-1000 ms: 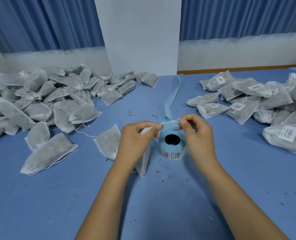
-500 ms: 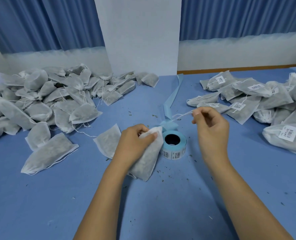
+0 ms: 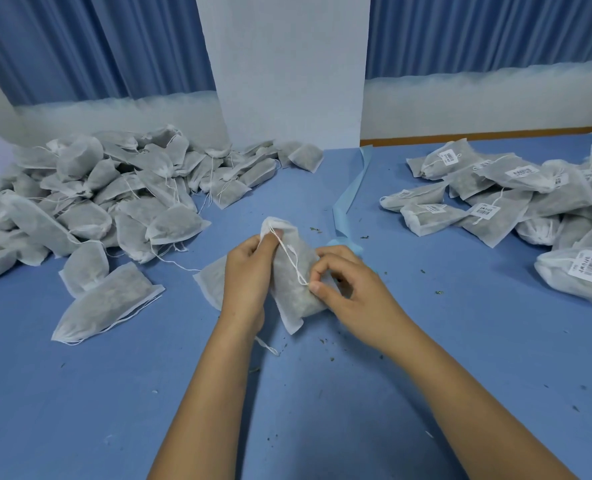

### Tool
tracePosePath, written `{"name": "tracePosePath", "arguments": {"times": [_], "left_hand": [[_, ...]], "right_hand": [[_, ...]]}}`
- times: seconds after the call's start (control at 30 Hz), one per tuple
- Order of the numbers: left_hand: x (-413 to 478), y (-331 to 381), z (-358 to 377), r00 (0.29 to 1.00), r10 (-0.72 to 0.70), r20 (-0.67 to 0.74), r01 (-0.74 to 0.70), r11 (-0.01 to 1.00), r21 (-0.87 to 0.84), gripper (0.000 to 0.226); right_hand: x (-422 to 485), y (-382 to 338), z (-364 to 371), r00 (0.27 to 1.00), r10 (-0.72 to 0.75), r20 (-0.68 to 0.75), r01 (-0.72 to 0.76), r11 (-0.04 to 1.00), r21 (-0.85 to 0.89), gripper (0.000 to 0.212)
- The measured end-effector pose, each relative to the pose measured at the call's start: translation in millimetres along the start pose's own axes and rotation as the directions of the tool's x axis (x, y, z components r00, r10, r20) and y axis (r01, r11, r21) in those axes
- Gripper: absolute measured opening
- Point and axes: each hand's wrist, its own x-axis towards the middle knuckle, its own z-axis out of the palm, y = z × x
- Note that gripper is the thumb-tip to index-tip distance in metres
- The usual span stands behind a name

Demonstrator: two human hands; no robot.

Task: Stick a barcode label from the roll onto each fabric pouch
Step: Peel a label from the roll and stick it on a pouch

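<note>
left grip [image 3: 249, 271] clutches pouch [image 3: 296, 296] | right grip [image 3: 350, 289] pinches its string [image 3: 289, 257] | unlabelled pile [image 3: 90, 202] left, labelled pile [image 3: 516, 192] right | pouch now covers roll, seen earlier

Left hand [image 3: 249, 275], right hand [image 3: 346, 289]: pinch grips.

The right hand [image 3: 350, 289], which half a second ago held the drawstring [image 3: 289, 254] drawn out taut just right of the blue liner strip [image 3: 343, 216], has come back in and now pinches the cord against the side of the fabric pouch [image 3: 287, 289]. The left hand [image 3: 249, 271] has raised the pouch (neck uppermost). Pouch and right hand now hide the label roll at the strip's near end.
</note>
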Motion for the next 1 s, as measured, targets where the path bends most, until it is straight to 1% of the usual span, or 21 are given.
{"name": "tracePosePath", "arguments": {"times": [0.07, 0.1, 0.13, 0.2, 0.27, 0.33, 0.37, 0.4, 0.43, 0.47, 0.53, 0.6, 0.63, 0.7, 0.73, 0.77, 0.83, 0.87, 0.9, 1.0], "left_hand": [[-2, 4, 3, 0.996, -0.017, 0.083, 0.019, 1.000, -0.018, 0.024], [-3, 5, 5, 0.990, -0.030, 0.139, 0.034, 0.999, -0.027, 0.025], [-3, 4, 6, 0.980, -0.030, 0.194, 0.037, 0.999, -0.035, 0.034], [-6, 2, 6, 0.961, 0.031, 0.276, -0.037, 0.999, 0.016, 0.048], [-10, 0, 8, 0.950, 0.135, 0.283, -0.168, 0.981, 0.096, 0.066], [-9, 0, 8, 0.947, 0.268, 0.177, -0.294, 0.945, 0.141, 0.074], [-7, 0, 7, 0.931, 0.349, 0.110, -0.364, 0.914, 0.180, 0.073], [-5, 1, 5, 0.899, 0.434, 0.056, -0.434, 0.869, 0.237, 0.067], [-3, 1, 3, 0.863, 0.504, 0.027, -0.490, 0.822, 0.291, 0.059], [-1, 2, 1, 0.836, 0.548, 0.015, -0.521, 0.786, 0.335, 0.053], [0, 0, -1, 0.801, 0.599, 0.008, -0.555, 0.738, 0.384, 0.040], [1, -4, -1, 0.772, 0.635, 0.029, -0.582, 0.688, 0.433, 0.029], [1, -6, 0, 0.766, 0.642, 0.046, -0.588, 0.670, 0.453, 0.024], [1, -10, 3, 0.767, 0.637, 0.076, -0.585, 0.646, 0.490, 0.021], [1, -12, 5, 0.767, 0.635, 0.095, -0.586, 0.631, 0.509, 0.020], [1, -13, 6, 0.766, 0.631, 0.124, -0.591, 0.614, 0.523, 0.018], [2, -15, 8, 0.767, 0.607, 0.209, -0.608, 0.583, 0.538, 0.013], [2, -15, 8, 0.766, 0.588, 0.259, -0.620, 0.569, 0.541, 0.011], [2, -16, 8, 0.759, 0.573, 0.309, -0.636, 0.552, 0.539, 0.010], [0, -18, 8, 0.734, 0.545, 0.406, -0.677, 0.530, 0.511, 0.008]], "right_hand": [[2, 1, 2, 0.998, -0.016, -0.061, 0.019, 0.999, 0.041, 0.021], [3, 2, 1, 0.993, -0.020, -0.112, 0.026, 0.998, 0.055, 0.021], [4, 3, 1, 0.986, -0.020, -0.166, 0.030, 0.998, 0.062, 0.021], [7, 5, -1, 0.971, -0.022, -0.239, 0.035, 0.998, 0.051, 0.020], [8, 5, -6, 0.972, -0.043, -0.230, 0.056, 0.997, 0.049, 0.016], [8, 6, -19, 0.986, -0.060, -0.158, 0.065, 0.998, 0.024, 0.014], [9, 8, -29, 0.992, -0.052, -0.115, 0.049, 0.998, -0.036, 0.020], [9, 11, -39, 0.998, -0.011, -0.061, 0.003, 0.992, -0.128, 0.027], [9, 14, -49, 0.998, 0.062, 0.000, -0.060, 0.969, -0.240, 0.033], [8, 18, -55, 0.988, 0.140, 0.061, -0.109, 0.928, -0.356, 0.037], [8, 25, -54, 0.961, 0.240, 0.138, -0.134, 0.840, -0.526, 0.039], [8, 31, -45, 0.956, 0.253, 0.146, -0.118, 0.792, -0.599, 0.034], [9, 33, -41, 0.961, 0.241, 0.133, -0.110, 0.779, -0.617, 0.030], [10, 35, -39, 0.973, 0.214, 0.084, -0.117, 0.776, -0.620, 0.025], [10, 35, -39, 0.978, 0.206, 0.035, -0.149, 0.803, -0.577, 0.023], [11, 34, -39, 0.977, 0.211, -0.031, -0.199, 0.853, -0.482, 0.020], [11, 29, -36, 0.958, 0.245, -0.145, -0.270, 0.945, -0.183, 0.016], [11, 26, -34, 0.949, 0.263, -0.172, -0.277, 0.959, -0.060, 0.018], [11, 24, -32, 0.942, 0.281, -0.186, -0.281, 0.959, 0.027, 0.019], [11, 22, -27, 0.911, 0.370, -0.182, -0.330, 0.919, 0.215, 0.014]]}}
